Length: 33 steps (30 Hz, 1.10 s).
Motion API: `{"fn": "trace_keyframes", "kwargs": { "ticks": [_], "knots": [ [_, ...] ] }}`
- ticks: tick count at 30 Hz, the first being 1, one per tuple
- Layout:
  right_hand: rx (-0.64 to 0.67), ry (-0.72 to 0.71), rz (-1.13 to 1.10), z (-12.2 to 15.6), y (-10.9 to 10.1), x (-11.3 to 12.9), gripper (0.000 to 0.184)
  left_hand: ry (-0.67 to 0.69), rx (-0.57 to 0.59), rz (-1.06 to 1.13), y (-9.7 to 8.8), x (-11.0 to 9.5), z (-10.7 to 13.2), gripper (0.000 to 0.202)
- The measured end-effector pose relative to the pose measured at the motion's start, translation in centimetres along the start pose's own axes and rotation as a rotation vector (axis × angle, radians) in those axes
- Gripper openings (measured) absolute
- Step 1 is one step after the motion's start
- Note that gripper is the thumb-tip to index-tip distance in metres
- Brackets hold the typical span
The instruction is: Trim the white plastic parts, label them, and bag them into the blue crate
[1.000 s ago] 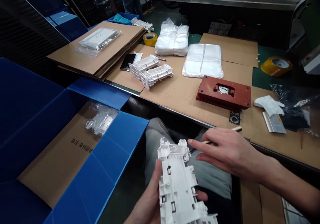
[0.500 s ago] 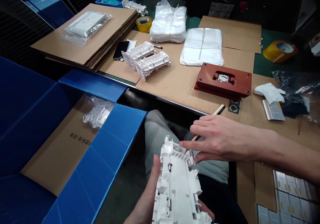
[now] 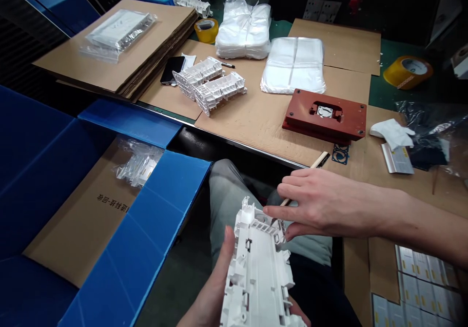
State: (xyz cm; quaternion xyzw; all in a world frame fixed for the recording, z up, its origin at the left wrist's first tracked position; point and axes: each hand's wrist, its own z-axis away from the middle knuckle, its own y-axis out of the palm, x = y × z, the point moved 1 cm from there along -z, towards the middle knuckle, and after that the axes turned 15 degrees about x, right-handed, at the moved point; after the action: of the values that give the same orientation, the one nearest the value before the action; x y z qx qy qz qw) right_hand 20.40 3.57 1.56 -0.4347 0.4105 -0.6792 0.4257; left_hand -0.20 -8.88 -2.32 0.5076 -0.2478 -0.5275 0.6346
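Observation:
My left hand (image 3: 215, 280) is wrapped round a long white plastic housing (image 3: 259, 278), thumb along its left edge and fingertips showing at the right. The housing has clips and slots along both sides and is held tilted above my lap. In my right hand (image 3: 310, 205) is a slim wooden-handled tool (image 3: 319, 160) with a black end, gripped like a pen. Its working tip, hard to make out, is at the slotted far end of the housing. My right index finger and thumb are close to that end.
Two similar white housings (image 3: 210, 83) lie on the cardboard-covered table near a red block fixture (image 3: 325, 115). Stacked clear bags (image 3: 293, 66), yellow tape rolls (image 3: 408, 72) and cardboard sheets (image 3: 117, 73) surround them. An open blue bin (image 3: 146, 224) stands left; metal-coloured pieces (image 3: 420, 288) lie lower right.
The view has shifted slightly, so the table and bin appear a little further left and up. Both hands keep nearly the same hold on the housing and the tool.

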Motion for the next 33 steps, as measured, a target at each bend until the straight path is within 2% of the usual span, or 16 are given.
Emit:
{"fn": "trace_keyframes", "kwargs": {
  "ticks": [3,7,10,12,16,19,21,23,25,27,29,33],
  "knots": [
    [0.015,0.010,0.004,-0.1,-0.1,0.2,0.043,-0.075,0.050,0.091,-0.1,0.0,0.1,0.119],
    [0.031,0.030,-0.033,0.1,0.1,0.1,0.042,-0.063,0.103,0.132,-0.2,-0.2,0.2,0.115],
    [0.039,0.063,-0.173,0.5,0.6,-0.5,0.043,-0.048,0.124,0.157,0.0,-0.5,0.3,0.113],
    [0.001,0.125,-0.332,0.7,1.1,-0.7,0.040,-0.025,0.109,0.185,0.1,-0.6,0.3,0.111],
    [-0.149,0.218,-0.676,0.0,2.5,0.1,0.019,-0.038,0.016,0.222,0.0,-0.5,0.1,0.107],
    [-0.203,0.297,-0.790,-1.4,4.0,1.6,0.019,-0.056,-0.034,0.212,-0.1,-0.4,-0.3,0.104],
    [-0.241,0.374,-0.811,-2.3,5.0,2.4,0.010,-0.051,-0.055,0.204,-0.1,-0.3,-0.6,0.101],
    [-0.333,0.396,-0.857,-2.7,5.8,2.9,0.011,-0.044,-0.068,0.204,-0.2,-0.3,-0.9,0.099],
    [-0.473,0.384,-0.930,-2.5,6.3,3.1,0.018,-0.032,-0.067,0.225,-0.4,-0.3,-1.1,0.099],
    [-0.613,0.422,-1.007,-1.9,6.6,3.0,0.015,0.015,-0.062,0.270,-0.7,-0.5,-1.3,0.095],
    [-0.723,0.539,-1.077,-0.9,7.0,2.9,0.012,0.074,-0.036,0.290,-1.2,-0.8,-1.4,0.090],
    [-0.901,0.849,-1.208,1.6,8.9,2.8,0.027,0.205,0.095,0.194,-2.0,-1.9,-1.8,0.086]
  ]
}}
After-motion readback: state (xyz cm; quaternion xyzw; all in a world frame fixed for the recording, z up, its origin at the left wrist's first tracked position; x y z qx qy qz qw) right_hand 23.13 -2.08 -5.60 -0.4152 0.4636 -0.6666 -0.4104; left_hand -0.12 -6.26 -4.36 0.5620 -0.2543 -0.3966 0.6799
